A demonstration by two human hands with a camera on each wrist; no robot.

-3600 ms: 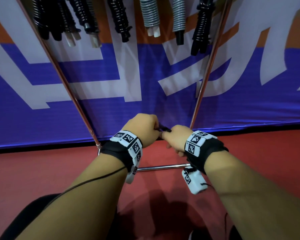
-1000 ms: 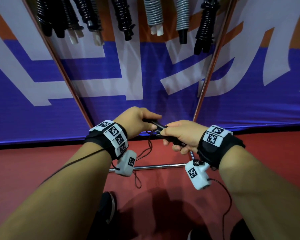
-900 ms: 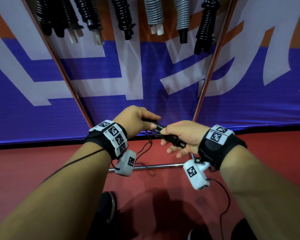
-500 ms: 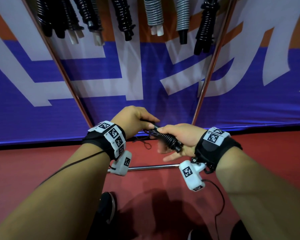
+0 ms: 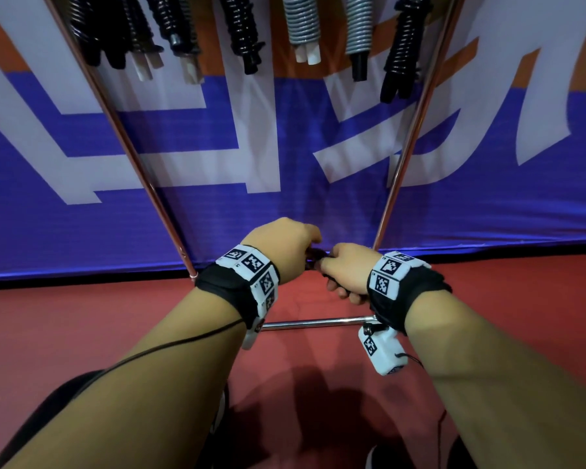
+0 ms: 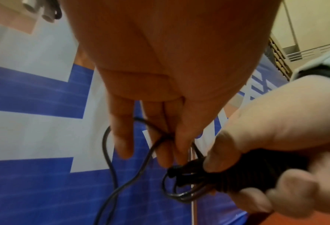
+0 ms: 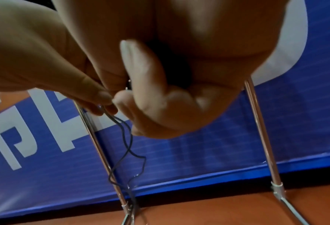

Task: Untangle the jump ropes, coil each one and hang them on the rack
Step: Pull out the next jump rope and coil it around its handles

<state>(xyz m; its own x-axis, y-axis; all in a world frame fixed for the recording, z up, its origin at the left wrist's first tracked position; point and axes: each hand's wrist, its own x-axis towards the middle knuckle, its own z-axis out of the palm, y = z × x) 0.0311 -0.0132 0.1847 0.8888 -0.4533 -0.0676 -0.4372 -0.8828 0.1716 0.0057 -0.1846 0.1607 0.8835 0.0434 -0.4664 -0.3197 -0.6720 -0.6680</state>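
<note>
Rope (image 6: 110,161): thin black cord, partly wound round black handles (image 6: 243,179); right hand (image 5: 347,270) grips the wound handles, left hand (image 5: 285,247) pinches the loose cord beside them, hands close together in front of the rack (image 5: 400,170). Loose cord trails down toward the floor (image 5: 82,333). Surroundings: red floor, blue-and-white banner (image 5: 251,147) behind the rack, coiled ropes (image 5: 301,25) hanging above.

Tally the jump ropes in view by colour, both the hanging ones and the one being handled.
Hanging grey coils on the rack: 2
Hanging black coils: 5 (the leftmost ones overlap, so this count is less sure)
Unhung black rope, gripped by the left hand and right hand: 1
Total: 8
</note>
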